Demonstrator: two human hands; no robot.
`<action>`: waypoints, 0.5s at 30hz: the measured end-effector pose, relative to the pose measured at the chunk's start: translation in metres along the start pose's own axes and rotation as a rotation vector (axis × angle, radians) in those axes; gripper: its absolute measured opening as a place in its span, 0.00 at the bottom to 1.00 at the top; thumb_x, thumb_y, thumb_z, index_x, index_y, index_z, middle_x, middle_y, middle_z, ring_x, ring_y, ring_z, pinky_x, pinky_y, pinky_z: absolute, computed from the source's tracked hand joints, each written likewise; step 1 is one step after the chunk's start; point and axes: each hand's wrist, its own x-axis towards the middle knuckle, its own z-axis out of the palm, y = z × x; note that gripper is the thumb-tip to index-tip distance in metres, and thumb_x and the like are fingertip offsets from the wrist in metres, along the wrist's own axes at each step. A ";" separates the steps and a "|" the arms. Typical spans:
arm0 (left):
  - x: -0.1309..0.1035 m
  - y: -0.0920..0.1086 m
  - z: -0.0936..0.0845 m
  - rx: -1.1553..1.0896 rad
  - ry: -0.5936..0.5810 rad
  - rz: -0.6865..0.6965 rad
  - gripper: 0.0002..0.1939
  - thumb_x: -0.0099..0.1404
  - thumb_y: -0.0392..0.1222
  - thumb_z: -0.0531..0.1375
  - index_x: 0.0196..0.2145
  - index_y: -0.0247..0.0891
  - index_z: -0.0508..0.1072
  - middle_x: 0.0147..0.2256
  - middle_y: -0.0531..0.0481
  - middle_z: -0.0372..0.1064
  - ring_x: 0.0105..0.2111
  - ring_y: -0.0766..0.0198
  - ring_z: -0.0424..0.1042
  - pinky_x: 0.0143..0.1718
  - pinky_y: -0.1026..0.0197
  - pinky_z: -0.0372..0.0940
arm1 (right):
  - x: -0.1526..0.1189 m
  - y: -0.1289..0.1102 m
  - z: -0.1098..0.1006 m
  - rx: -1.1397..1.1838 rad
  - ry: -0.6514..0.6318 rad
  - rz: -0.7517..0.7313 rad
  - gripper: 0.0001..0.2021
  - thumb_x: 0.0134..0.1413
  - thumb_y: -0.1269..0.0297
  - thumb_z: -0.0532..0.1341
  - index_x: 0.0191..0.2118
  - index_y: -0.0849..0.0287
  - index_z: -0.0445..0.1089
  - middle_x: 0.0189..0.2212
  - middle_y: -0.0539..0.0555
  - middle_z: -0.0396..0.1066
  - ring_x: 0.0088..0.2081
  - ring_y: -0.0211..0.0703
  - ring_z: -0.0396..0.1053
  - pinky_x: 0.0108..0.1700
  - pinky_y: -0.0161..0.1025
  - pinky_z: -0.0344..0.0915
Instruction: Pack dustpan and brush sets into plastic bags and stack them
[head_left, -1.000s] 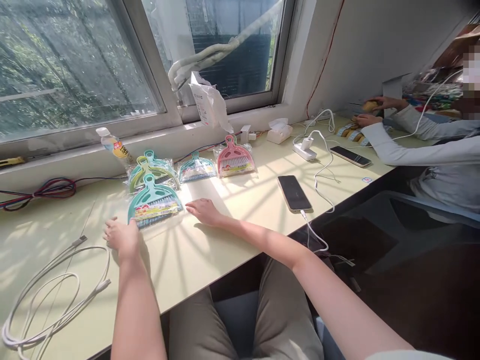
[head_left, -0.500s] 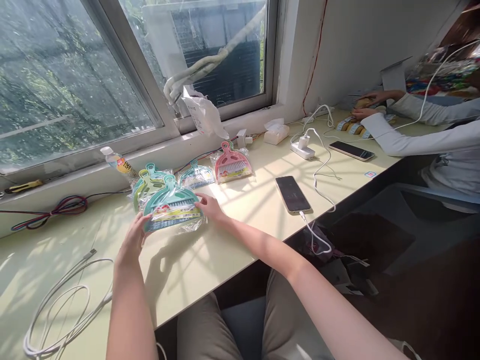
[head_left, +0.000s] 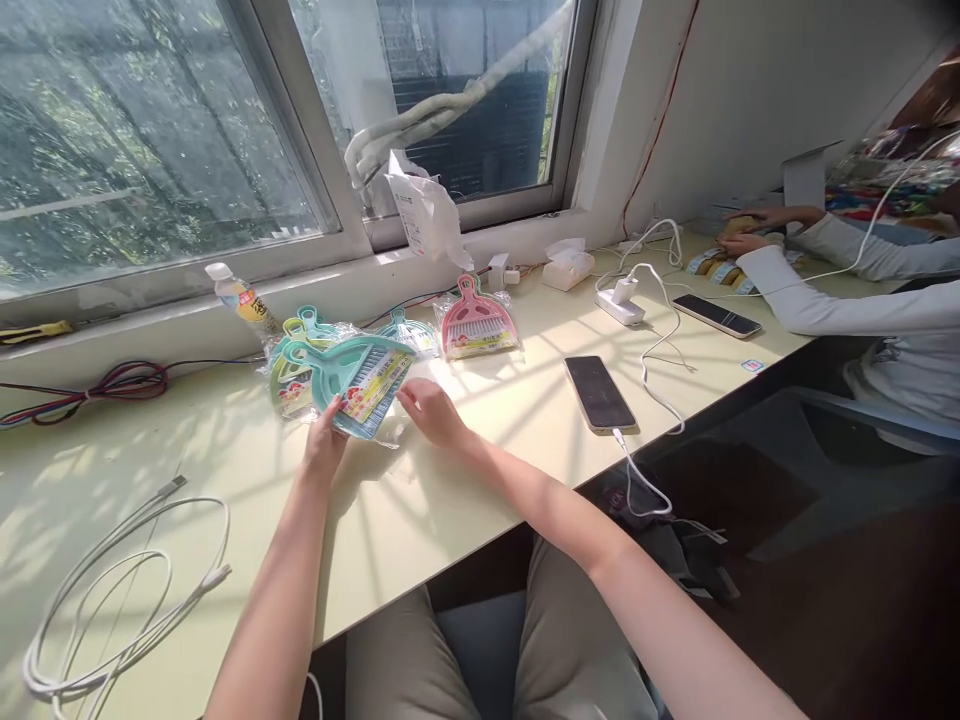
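Taking the held dustpan set as the hub, with 12 o'clock towards the window (head_left: 202, 130), the left hand (head_left: 326, 440) is at 7, closed on the lower edge of that teal dustpan set (head_left: 341, 375), whose handle points to 10. The right hand (head_left: 431, 410), its fingers bent, is just past 3 beside the brush end; whether it pinches the wrapper I cannot tell. The set is raised over the near part of the table (head_left: 450, 480), tilted, in clear wrap.

It partly covers a yellow-green dustpan (head_left: 281, 372) at 9 and overlaps a blue dustpan (head_left: 409, 330) at 2. Another blue-green dustpan (head_left: 309, 322) is at 11, crowding the foot of the leaning bottle (head_left: 240, 298) at 10. A pink dustpan (head_left: 480, 320) lies between 2 and 3, with a tissue pack (head_left: 568, 267) further out. A phone (head_left: 600, 393) on a white lead lies at 3. A white bag (head_left: 431, 215) is at 1, bundled wires (head_left: 131, 382) at 9, a coiled cable (head_left: 215, 577) at 8. Well apart, between 2 and 3, are a co-worker's hands (head_left: 742, 243).

The held set's yellow label (head_left: 375, 385) has a red picture and dark characters too small to read. The bottle's label shows large dark characters; the bag's print is illegible.
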 end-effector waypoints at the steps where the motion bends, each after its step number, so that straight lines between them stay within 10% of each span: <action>1: -0.001 0.000 0.000 -0.020 0.002 0.018 0.12 0.67 0.41 0.63 0.48 0.38 0.76 0.46 0.45 0.80 0.54 0.51 0.77 0.50 0.55 0.77 | -0.001 0.002 0.007 0.087 -0.023 0.054 0.12 0.69 0.57 0.55 0.34 0.53 0.71 0.35 0.54 0.73 0.42 0.49 0.72 0.53 0.47 0.67; 6: -0.005 0.001 0.008 -0.036 -0.020 -0.048 0.13 0.70 0.41 0.60 0.50 0.36 0.76 0.47 0.43 0.79 0.54 0.50 0.76 0.49 0.55 0.77 | 0.009 0.019 0.020 0.596 0.038 0.406 0.10 0.63 0.55 0.63 0.37 0.55 0.68 0.28 0.48 0.74 0.33 0.41 0.74 0.48 0.45 0.72; 15: -0.016 -0.003 0.013 0.009 -0.217 -0.151 0.24 0.67 0.46 0.65 0.58 0.36 0.70 0.49 0.39 0.77 0.48 0.48 0.78 0.47 0.50 0.76 | 0.013 0.019 0.007 0.961 0.104 0.525 0.17 0.56 0.56 0.68 0.45 0.52 0.62 0.38 0.48 0.77 0.38 0.42 0.78 0.50 0.47 0.77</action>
